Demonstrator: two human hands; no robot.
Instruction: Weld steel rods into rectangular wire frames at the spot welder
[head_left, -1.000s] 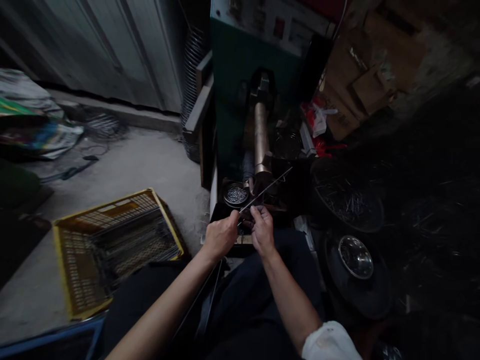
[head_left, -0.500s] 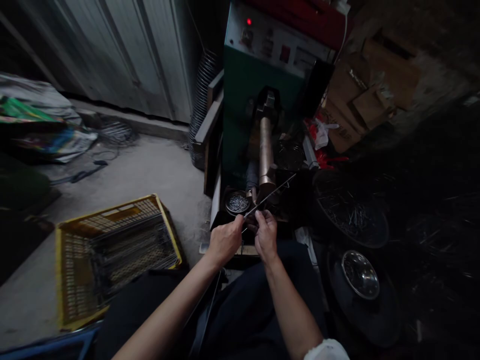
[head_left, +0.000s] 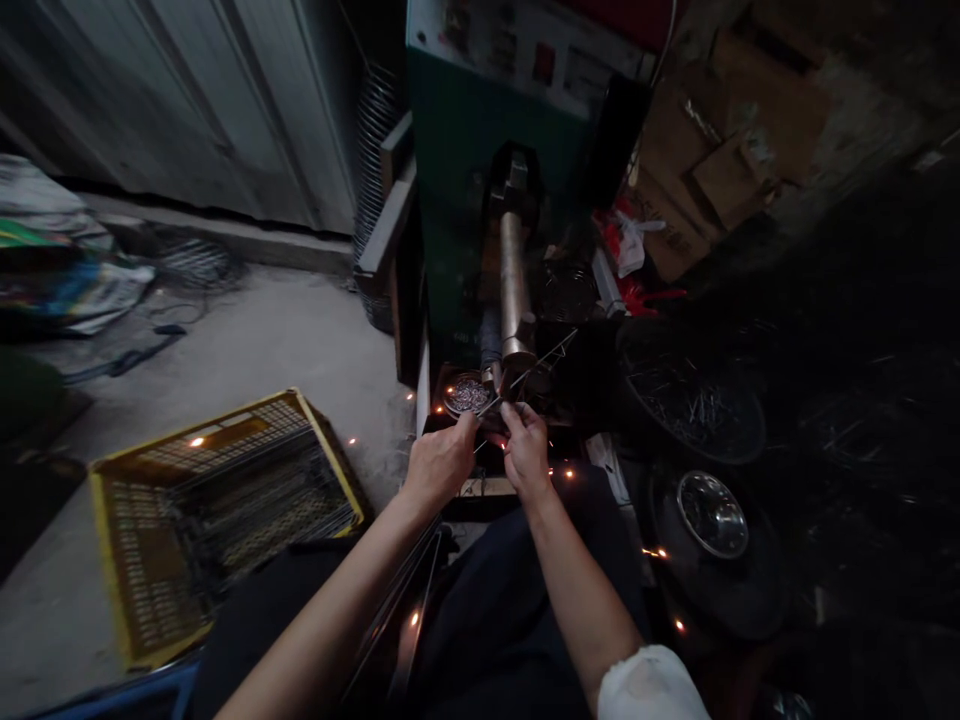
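Observation:
My left hand (head_left: 441, 462) is closed on a thin bent metal wire (head_left: 541, 356), which slants up to the right, past the electrode tips. Close beside it, my right hand (head_left: 527, 452) pinches at the wire; anything small between its fingertips is too dark to make out. Just above both hands is a spot welder (head_left: 450, 200) with a thick copper-coloured arm (head_left: 514, 285). Orange sparks fly around the hands and over my lap. A round dish (head_left: 466, 393) of small metal pieces sits left of the electrodes.
A yellow plastic crate (head_left: 101, 530) with wire pieces stands on the floor at left. At right are a dark basin (head_left: 690, 395) with metal bits and a shiny round bowl (head_left: 712, 514). Cardboard (head_left: 667, 200) lies behind, and a wire coil (head_left: 373, 160) leans by the wall.
Bright sparks have appeared around the electrodes, crate and lap. The wire and both hands are now closer to the electrode tips. The view has shifted slightly, and the red lamp is no longer seen.

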